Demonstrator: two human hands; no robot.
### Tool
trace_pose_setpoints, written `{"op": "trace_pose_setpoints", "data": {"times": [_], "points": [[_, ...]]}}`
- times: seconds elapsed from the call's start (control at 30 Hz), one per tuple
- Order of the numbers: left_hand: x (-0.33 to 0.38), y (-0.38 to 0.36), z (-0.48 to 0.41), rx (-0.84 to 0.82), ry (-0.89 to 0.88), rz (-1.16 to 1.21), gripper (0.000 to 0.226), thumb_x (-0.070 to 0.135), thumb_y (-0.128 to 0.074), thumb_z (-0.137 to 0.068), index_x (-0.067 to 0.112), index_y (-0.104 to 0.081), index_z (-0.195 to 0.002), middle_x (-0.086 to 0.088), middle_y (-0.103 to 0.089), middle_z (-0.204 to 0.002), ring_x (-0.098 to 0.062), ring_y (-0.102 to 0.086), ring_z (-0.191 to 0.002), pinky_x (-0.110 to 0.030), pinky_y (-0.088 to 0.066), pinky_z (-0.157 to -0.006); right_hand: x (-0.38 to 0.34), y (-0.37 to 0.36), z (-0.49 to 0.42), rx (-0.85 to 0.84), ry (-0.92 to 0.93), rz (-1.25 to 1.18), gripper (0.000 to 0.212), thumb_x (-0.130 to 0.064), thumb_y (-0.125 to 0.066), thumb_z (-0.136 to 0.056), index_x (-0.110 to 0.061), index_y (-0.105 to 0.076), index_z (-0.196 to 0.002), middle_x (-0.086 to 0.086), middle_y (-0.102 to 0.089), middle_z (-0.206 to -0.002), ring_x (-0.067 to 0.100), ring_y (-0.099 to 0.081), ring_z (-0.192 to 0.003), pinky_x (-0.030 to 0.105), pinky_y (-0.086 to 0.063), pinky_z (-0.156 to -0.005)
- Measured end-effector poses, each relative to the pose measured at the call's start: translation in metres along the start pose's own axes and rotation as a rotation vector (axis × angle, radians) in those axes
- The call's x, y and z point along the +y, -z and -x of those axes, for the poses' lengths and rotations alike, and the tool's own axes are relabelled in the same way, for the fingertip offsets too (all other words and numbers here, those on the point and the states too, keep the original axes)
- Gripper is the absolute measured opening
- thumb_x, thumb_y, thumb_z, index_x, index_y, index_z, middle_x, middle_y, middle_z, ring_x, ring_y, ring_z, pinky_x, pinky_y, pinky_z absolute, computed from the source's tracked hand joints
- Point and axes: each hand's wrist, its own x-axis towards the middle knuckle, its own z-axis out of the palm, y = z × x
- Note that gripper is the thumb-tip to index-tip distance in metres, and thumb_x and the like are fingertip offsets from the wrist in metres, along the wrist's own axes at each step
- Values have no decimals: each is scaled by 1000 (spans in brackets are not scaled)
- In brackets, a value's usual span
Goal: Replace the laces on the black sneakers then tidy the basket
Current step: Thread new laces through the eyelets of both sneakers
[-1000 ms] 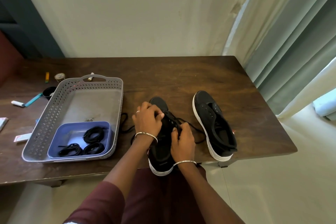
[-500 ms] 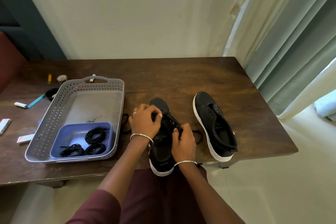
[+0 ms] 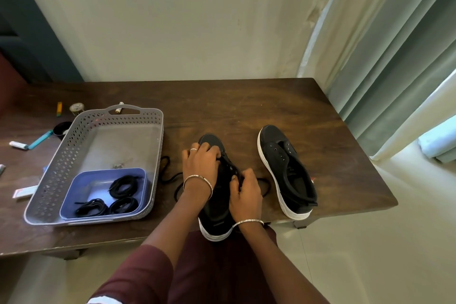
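A black sneaker with a white sole [image 3: 217, 215] lies toe-away at the table's front edge, between my hands. My left hand [image 3: 201, 165] curls over its toe end and grips it. My right hand [image 3: 244, 189] pinches the black lace [image 3: 170, 177] at the eyelets; loose lace trails on the table to both sides. The second black sneaker [image 3: 286, 170] lies to the right with bare eyelets. A grey perforated basket [image 3: 61, 155] at the left holds a blue tub [image 3: 74, 190] with three coiled black laces [image 3: 122, 185].
Small items lie left of the basket: a blue-and-white pen [image 3: 32, 142], a black cap [image 3: 60, 128], a yellow stick [image 3: 59, 108], a white packet [image 3: 24, 191]. The brown table [image 3: 246, 106] ends at a curtain [image 3: 394, 57] on the right.
My right hand has drawn the lace shorter on the right side of the shoe; the loop there has shrunk. My left hand shifted slightly left on the toe.
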Motion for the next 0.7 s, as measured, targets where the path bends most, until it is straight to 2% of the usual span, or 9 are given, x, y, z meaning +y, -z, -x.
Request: {"op": "trace_pose_setpoints", "data": {"times": [0.1,0.2,0.27,0.33,0.4,0.47,0.5,0.6,0.7], "points": [[-3,-1,-2,-13,14,-4,13,35,-60,-95,35,-69,-103,10,-59,-109,-17,-45,-115,-37,-30,-93,1,-1,0,3,-5,0,14,-23,-51,-99,-17,-43,-89,1,-53,-86,19,-50,-76,33,-34,-63],[-9,2,4,106,199,398,4,30,-71,-87,32,-72,-84,13,-61,-88,-12,-53,-93,-33,-38,-81,1,0,0,-3,-4,0,13,-24,-50,-99,-17,-44,-90,0,-54,-88,17,-50,-77,31,-31,-63],[-16,2,5,98,556,961,11,18,-75,-84,26,-72,-77,9,-65,-77,-13,-60,-79,-28,-45,-73,1,0,0,-6,-2,0,13,-23,-50,-99,-17,-45,-90,-1,-54,-88,16,-50,-79,31,-31,-63],[-29,6,2,-13,961,1429,11,11,-69,-88,17,-70,-79,1,-63,-71,-13,-55,-67,-26,-46,-63,1,0,0,-1,0,5,13,-23,-51,-99,-16,-45,-90,-2,-52,-85,15,-50,-76,31,-31,-63],[-41,5,2,-124,1145,1552,14,13,-64,-93,11,-64,-79,0,-58,-65,-12,-52,-58,-25,-46,-56,0,0,0,-4,-1,3,13,-23,-50,-100,-17,-45,-89,-3,-51,-84,11,-47,-71,30,-30,-61],[-44,5,5,-86,1093,1439,11,10,-65,-90,10,-63,-79,0,-61,-63,-12,-58,-57,-26,-52,-59,0,1,0,-9,-4,1,12,-23,-50,-100,-17,-45,-91,-3,-52,-85,10,-47,-70,29,-30,-61],[-42,4,7,2,1000,1310,4,10,-67,-86,13,-66,-85,-1,-66,-72,-14,-63,-67,-29,-55,-69,0,1,0,-8,-6,0,12,-23,-50,-100,-17,-45,-91,-2,-53,-86,11,-48,-71,29,-31,-61],[-32,5,12,182,518,796,19,19,-69,-78,34,-68,-90,3,-64,-104,-22,-60,-102,-42,-48,-93,0,0,0,-8,-10,-5,12,-23,-51,-100,-17,-45,-91,1,-54,-88,17,-51,-75,31,-31,-63],[-13,7,10,116,155,333,15,29,-69,-80,36,-70,-93,10,-54,-117,-18,-43,-118,-43,-34,-97,0,0,0,-8,-6,-4,13,-23,-50,-99,-17,-43,-90,2,-54,-89,19,-50,-77,32,-31,-64]]}}
